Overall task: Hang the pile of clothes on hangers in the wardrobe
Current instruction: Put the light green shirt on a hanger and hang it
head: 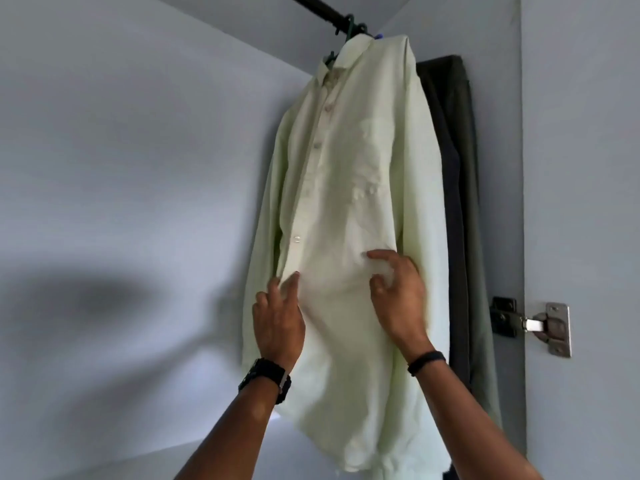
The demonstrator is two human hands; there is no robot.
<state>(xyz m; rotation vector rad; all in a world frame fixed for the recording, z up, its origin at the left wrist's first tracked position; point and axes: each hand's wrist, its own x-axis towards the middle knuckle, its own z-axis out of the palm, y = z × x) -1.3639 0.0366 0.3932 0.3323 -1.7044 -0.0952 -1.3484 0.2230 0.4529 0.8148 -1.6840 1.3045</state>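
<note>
A pale green button-up shirt (349, 174) hangs on a green hanger (349, 27) from the black wardrobe rail (318, 8). My left hand (278, 315) touches the shirt's front placket low down, its fingers loosely bent against the cloth. My right hand (398, 292) lies on the shirt's front to the right of the buttons, with its fingers curled into the fabric. Both hands are blurred, so I cannot tell whether either one truly pinches the cloth.
Dark grey garments (453, 174) hang behind the shirt at the rail's right end. A metal door hinge (540, 327) is fixed on the wardrobe's right side panel. The pale back wall (121, 168) spreads to the left, and a shelf (156, 459) lies below.
</note>
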